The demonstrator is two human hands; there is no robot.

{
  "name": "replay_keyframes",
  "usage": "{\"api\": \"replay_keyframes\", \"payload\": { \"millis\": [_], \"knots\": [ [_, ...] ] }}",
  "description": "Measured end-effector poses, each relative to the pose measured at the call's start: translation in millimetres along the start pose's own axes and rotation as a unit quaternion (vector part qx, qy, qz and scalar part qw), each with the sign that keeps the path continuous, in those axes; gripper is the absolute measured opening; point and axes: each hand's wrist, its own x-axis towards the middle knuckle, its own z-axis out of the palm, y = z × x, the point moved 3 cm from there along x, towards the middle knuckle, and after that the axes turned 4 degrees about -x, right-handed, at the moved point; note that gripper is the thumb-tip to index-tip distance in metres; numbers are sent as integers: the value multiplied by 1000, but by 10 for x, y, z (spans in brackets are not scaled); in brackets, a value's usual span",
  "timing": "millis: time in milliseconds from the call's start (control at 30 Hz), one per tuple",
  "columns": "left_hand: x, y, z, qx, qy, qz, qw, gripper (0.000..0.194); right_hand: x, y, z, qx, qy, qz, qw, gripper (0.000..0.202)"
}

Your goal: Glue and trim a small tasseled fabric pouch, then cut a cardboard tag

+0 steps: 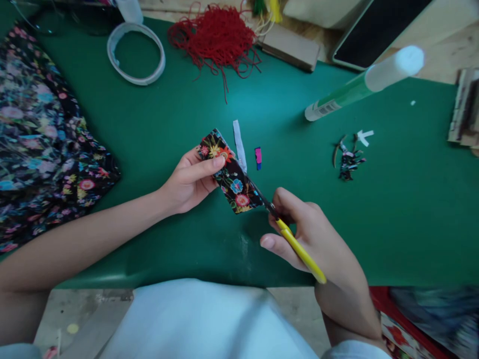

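Note:
My left hand (pixel 195 180) pinches a small rectangle of black floral fabric (pixel 236 187) near its upper end, thumb on top. In my right hand (pixel 305 227) is a pair of scissors (pixel 299 249) with yellow handles. Their dark blades lie along the right edge of the fabric; whether they are parted there I cannot tell. Just beyond the fabric lies a pale narrow strip (pixel 239 142). Beside that strip is a tiny pink and blue piece (pixel 258 157).
Red cords (pixel 219 37) lie tangled at the back, right of a tape roll (pixel 161 62). A glue stick (pixel 352 92) stands right of centre, with dark scraps (pixel 350 162) nearer me. Larger floral cloth (pixel 52 144) covers the left side. A phone-like device (pixel 377 30) sits at the back right.

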Motion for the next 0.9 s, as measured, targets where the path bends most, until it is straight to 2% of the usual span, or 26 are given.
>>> {"api": "replay_keyframes", "payload": {
  "millis": [200, 600, 900],
  "knots": [
    [-23, -28, 28, 11, -20, -6, 1000, 25, 9, 2, 20, 31, -28, -21, 999, 58],
    [-19, -74, -11, 164, -30, 18, 986, 31, 36, 12, 60, 53, -30, -19, 998, 54],
    [-23, -87, -34, 160, -43, 33, 986, 22, 66, 15, 62, 52, -11, -61, 997, 52]
  ]
}}
